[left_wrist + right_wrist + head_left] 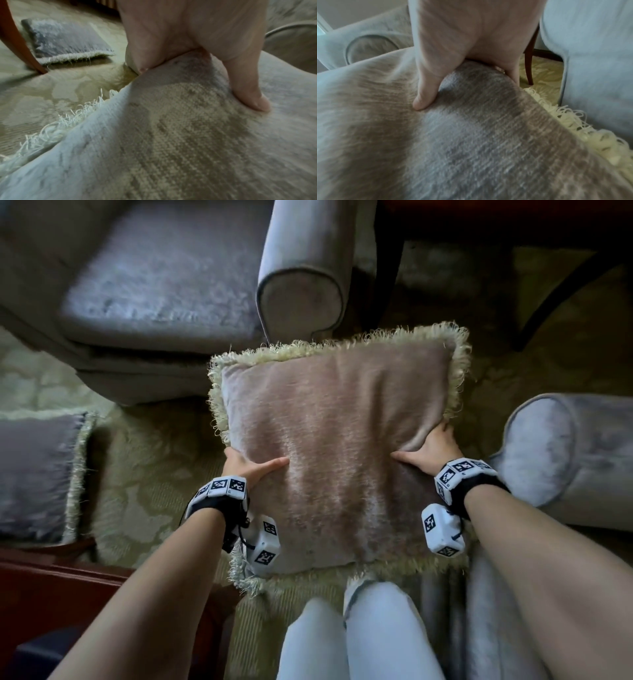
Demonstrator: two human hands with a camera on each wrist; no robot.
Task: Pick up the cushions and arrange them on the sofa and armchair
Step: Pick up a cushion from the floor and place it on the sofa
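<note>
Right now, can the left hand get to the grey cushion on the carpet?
Probably not yet: the left hand grips the pink cushion. The grey cushion lies unobstructed on the carpet to its left.

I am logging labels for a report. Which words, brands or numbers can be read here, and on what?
None: no words or numbers can be read.
The white wrist cameras carry only black-and-white square code markers, not text.
The held cushion shows no label.

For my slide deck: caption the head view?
Both hands, left and right, hold a fringed cushion before the armchair.
</note>
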